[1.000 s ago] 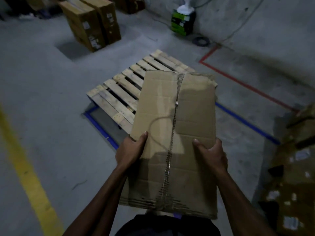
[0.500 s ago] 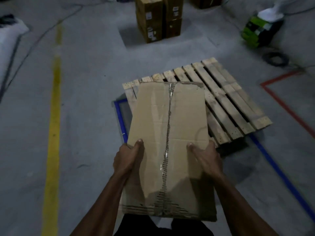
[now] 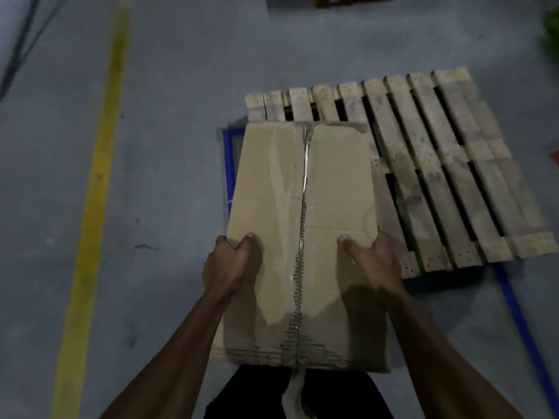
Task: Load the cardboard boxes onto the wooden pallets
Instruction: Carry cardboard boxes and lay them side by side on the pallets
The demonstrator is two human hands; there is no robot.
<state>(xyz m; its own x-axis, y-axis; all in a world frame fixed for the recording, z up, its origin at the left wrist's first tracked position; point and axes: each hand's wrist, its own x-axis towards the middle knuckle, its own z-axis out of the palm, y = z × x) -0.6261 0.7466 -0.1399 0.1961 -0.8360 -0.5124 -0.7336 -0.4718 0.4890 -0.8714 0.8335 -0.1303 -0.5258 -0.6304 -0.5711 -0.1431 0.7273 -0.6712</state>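
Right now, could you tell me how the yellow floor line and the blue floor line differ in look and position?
The yellow floor line is broad and runs alone, left of the cardboard box; the blue floor line is thinner and borders the wooden pallet. The yellow one is straight throughout, while the blue one turns a corner beside the box. Both are flat markings on the grey floor.

Matt brown cardboard box (image 3: pixel 302 231) with glossy tape; rough bare-wood pallet (image 3: pixel 438 164)

box (image 3: pixel 302 237) gripped by left hand (image 3: pixel 231 267) and right hand (image 3: pixel 376 264) | pallet (image 3: pixel 438 176) beyond on floor (image 3: pixel 166 146)
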